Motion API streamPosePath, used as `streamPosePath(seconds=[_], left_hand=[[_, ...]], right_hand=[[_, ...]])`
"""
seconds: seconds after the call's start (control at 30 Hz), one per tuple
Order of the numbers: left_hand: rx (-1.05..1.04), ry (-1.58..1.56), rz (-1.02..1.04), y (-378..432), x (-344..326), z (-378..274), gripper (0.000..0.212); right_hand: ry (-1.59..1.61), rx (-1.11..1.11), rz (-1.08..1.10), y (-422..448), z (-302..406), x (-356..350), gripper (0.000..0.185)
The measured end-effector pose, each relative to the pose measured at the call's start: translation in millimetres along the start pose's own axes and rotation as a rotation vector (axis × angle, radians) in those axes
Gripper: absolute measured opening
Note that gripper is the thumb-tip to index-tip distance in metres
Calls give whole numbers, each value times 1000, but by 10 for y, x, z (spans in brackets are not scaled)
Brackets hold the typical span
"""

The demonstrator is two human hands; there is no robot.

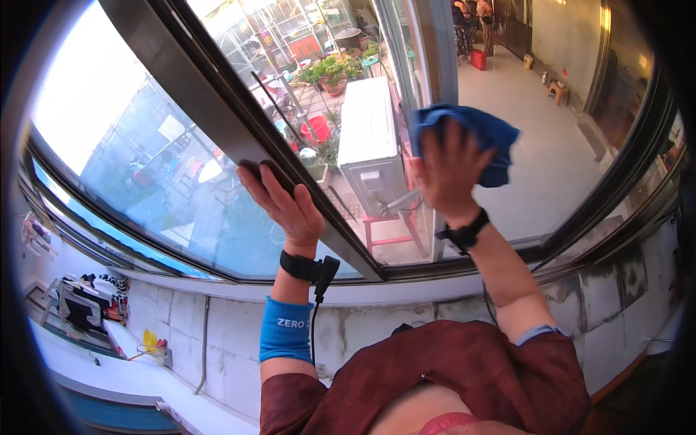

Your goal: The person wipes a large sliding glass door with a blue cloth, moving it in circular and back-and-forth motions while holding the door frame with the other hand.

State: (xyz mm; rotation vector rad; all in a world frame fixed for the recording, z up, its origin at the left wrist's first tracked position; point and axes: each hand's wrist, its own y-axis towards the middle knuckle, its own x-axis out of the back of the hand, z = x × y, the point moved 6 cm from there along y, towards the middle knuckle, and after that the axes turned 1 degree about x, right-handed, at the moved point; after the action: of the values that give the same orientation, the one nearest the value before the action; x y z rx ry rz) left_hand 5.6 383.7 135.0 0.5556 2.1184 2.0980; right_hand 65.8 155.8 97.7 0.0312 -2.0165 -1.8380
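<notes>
My right hand [452,166] lies spread over a folded blue cloth [492,144], pressing it against the window pane [522,201]; the hand looks slightly blurred. The cloth sticks out past the fingers at the top and right. To the left, my left hand [285,204] rests its fingertips on the dark metal window frame [217,103], with nothing in it. Both wrists wear black straps with cables, and a blue sleeve band [286,329] covers my left forearm.
Behind the glass stand a white outdoor air-conditioner unit [367,125], a red bucket [316,129] and potted plants [331,73]. Two people stand at the upper right. A tiled wall [380,326] runs below the sill; a rack with a yellow item [150,340] is at lower left.
</notes>
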Motion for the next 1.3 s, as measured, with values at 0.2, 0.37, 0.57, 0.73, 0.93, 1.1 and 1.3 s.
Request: streamPosePath(seconds=[0.2,0.37,0.57,0.73,0.93,1.1,1.3], left_hand=[[-27,11,-2,-23,40,29,54],[-38,21,-9,-26,-6,2,53],[-3,58,-1,-95,-50,129,59],[-37,78,-38,-38,88,90,55],[-37,88,-36,13,86,40,54],[-8,87,-38,-7,54,123,58],[-59,76,-27,59,103,7,54]], right_hand=[[156,181,-96,118,1328,-219,41],[107,245,-34,40,1222,-225,41],[50,160,14,-165,-138,71,42],[-26,-44,-8,-388,-1522,185,44],[-122,-114,-230,-361,-2932,540,55],[-130,-87,-268,-481,-3471,657,62],[39,-247,-266,-352,-2653,602,64]])
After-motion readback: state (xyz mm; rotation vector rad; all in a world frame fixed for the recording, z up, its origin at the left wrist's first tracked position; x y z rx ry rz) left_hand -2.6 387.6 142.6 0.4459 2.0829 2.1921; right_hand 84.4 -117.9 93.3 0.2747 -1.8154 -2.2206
